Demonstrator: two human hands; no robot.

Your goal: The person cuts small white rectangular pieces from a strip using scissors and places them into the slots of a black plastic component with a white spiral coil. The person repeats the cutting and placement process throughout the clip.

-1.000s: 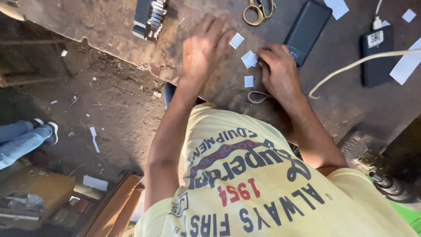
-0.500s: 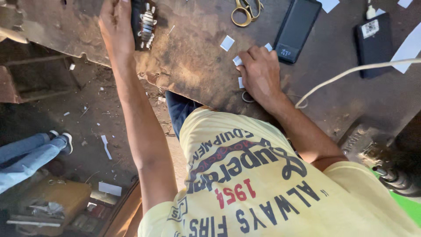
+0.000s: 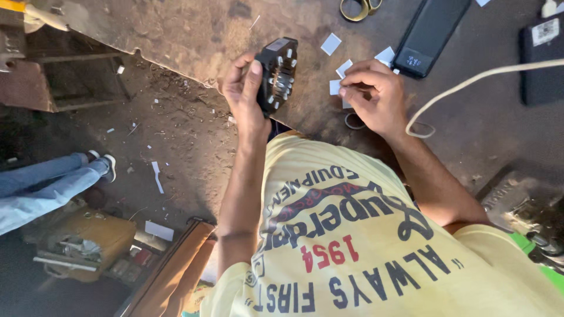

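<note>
Black round part (image 3: 276,75) clamped in the left hand (image 3: 245,94), raised just off the bench edge (image 3: 194,64).
White paper slips (image 3: 339,69) are seen right of that part; one appears pinched between the right hand (image 3: 376,97) fingertips, so the right hand is nearer them. The part's flat face is turned toward that hand.
</note>
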